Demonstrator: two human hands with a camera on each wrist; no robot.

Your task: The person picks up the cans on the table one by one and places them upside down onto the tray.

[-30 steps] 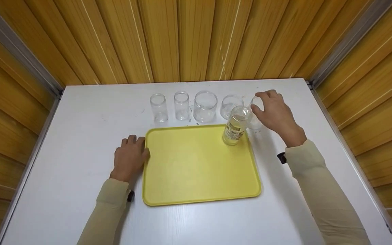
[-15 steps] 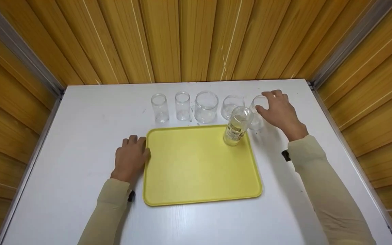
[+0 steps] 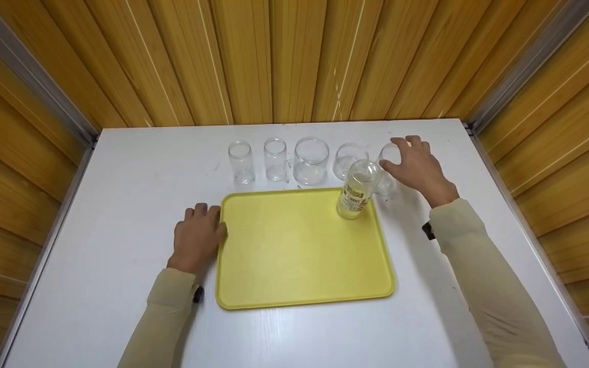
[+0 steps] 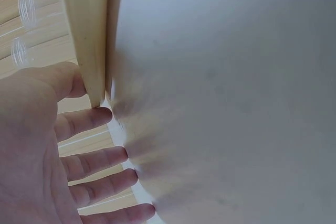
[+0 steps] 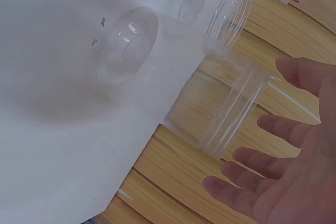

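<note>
My left hand (image 3: 195,237) rests beside the left edge of a yellow tray (image 3: 299,255). In the left wrist view its thumb touches the tray rim (image 4: 86,40), and its fairly straight fingertips meet the white table. Near the back right, my right hand (image 3: 417,166) hovers with fingers spread by the mouth of a clear jar (image 3: 386,186). In the right wrist view that jar (image 5: 210,103) stands upright, with a gap between it and the fingers. A taller clear jar with a printed label (image 3: 353,198) stands on the tray's back right corner, partly covering the jars behind.
Several clear jars stand in a row behind the tray: two narrow ones (image 3: 242,163), a wide one (image 3: 311,163) and a low one (image 3: 348,158). Wood-look panels (image 3: 294,61) rise behind the white table (image 3: 120,179) and along both sides.
My right hand shifted slightly right, away from the rightmost jar, then a little back left. The left hand, the tray and the jars stay in place.
</note>
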